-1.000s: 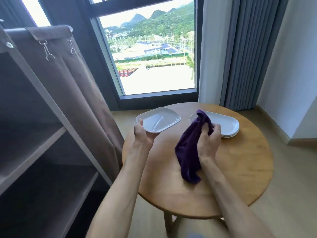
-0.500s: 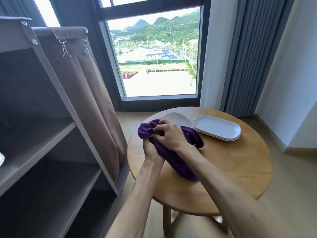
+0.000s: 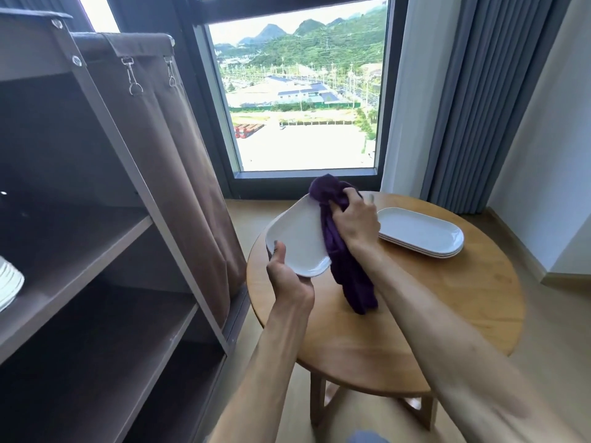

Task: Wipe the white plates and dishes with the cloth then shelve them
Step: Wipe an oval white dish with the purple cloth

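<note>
Left hand (image 3: pixel 289 276) grips white dish (image 3: pixel 299 239) by its near rim, held tilted over the round desk (image 3: pixel 447 302) at its 9 o'clock edge. Right hand (image 3: pixel 355 222) clutches bunched purple cloth (image 3: pixel 339 257) against the dish's far side. To wipe well: sweep full face and rims, keep thumb firm. Stacked plates (image 3: pixel 422 233) wait at 1 o'clock; shelf (image 3: pixel 80 247) sits left.

Round wooden table (image 3: pixel 431 314): stacked white dishes (image 3: pixel 422 233) on far right part.

My left hand (image 3: pixel 289 278) holds a white plate (image 3: pixel 299 238) above the round table (image 3: pixel 415 314); my right hand (image 3: pixel 356 223) presses the purple cloth (image 3: pixel 339 251) on it
</note>
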{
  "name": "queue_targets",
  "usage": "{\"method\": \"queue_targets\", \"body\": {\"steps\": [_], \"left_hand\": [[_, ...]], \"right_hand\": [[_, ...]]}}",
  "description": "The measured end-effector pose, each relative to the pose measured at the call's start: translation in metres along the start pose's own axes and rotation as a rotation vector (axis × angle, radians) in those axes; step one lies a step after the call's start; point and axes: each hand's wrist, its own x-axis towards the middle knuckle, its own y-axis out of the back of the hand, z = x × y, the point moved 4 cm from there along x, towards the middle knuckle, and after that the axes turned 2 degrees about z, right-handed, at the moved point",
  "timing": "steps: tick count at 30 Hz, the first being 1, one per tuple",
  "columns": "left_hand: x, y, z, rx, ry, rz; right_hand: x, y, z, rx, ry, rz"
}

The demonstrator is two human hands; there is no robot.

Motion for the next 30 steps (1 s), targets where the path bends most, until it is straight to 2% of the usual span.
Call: {"method": "queue_targets", "body": {"steps": [3, 6, 8, 12, 14, 16, 18, 19, 25, 28, 30], "left_hand": [[-0.003, -0.004, -0.002, -0.030, 0.002, 0.028], [-0.009, -0.006, -0.012, -0.055, 0.004, 0.037], [-0.013, -0.010, -0.023, -0.092, 0.068, 0.051], [-0.014, -0.021, -0.040, -0.140, 0.225, 0.019], [-0.011, -0.020, -0.042, -0.132, 0.236, 0.011], [-0.009, -0.021, -0.036, -0.124, 0.221, -0.010], [-0.008, -0.022, -0.028, -0.121, 0.170, -0.054], [-0.008, -0.023, -0.025, -0.121, 0.152, -0.085], [-0.010, -0.029, 0.000, -0.022, -0.005, -0.047], [-0.008, -0.016, 0.019, 0.171, -0.112, -0.079], [-0.005, -0.014, 0.035, 0.314, -0.174, -0.149]], "right_hand": [[0.002, 0.000, 0.010, 0.150, -0.172, -0.071], [-0.011, 0.002, 0.026, 0.400, -0.422, -0.079], [-0.025, -0.003, 0.035, 0.575, -0.576, -0.048], [-0.052, -0.019, 0.031, 0.738, -0.655, 0.011], [-0.066, -0.023, 0.031, 0.758, -0.717, -0.084], [-0.081, -0.028, 0.033, 0.805, -0.775, -0.272], [-0.088, -0.028, 0.029, 0.855, -0.778, -0.382], [-0.085, -0.026, 0.027, 0.861, -0.759, -0.379], [-0.054, -0.017, 0.020, 1.011, -0.680, -0.086], [-0.030, -0.003, 0.031, 1.026, -0.688, -0.003], [-0.014, 0.008, 0.038, 0.966, -0.607, -0.022]]}}
